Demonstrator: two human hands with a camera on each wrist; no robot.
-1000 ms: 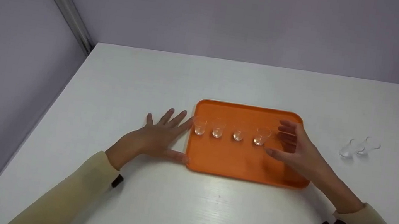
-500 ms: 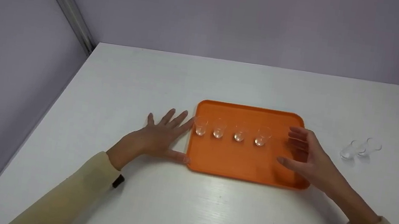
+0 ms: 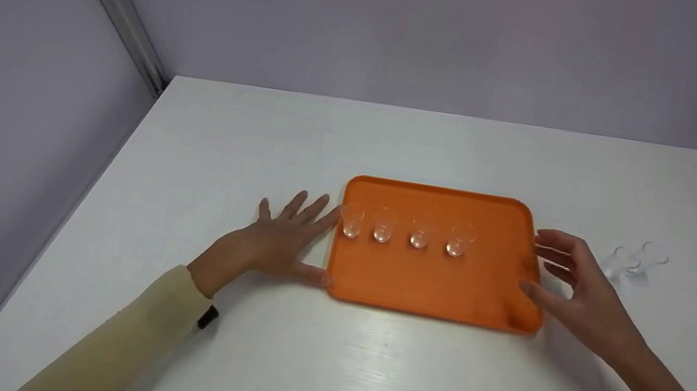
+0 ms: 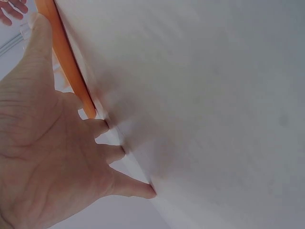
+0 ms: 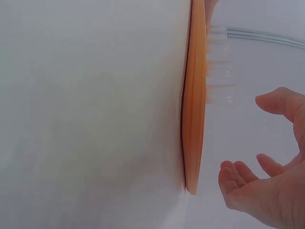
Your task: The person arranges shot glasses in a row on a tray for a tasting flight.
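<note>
Fingers of left hand [image 3: 277,243] spread flat on white table [image 3: 364,375], fingertips and thumb touching orange tray [image 3: 431,289] at its 9 o'clock edge. Right hand [image 3: 580,296] relaxed, fingers loosely apart, holding nothing, just off tray's 3 o'clock edge. Tray sits mid-table, long axis 9-to-3. Four small glasses [image 3: 406,229] in a row along that axis, upright. Two more glasses [image 3: 634,257] on table at 3 o'clock. Judged step: between placements; next calls for reaching toward 3 o'clock to grip one loose glass gently.
</note>
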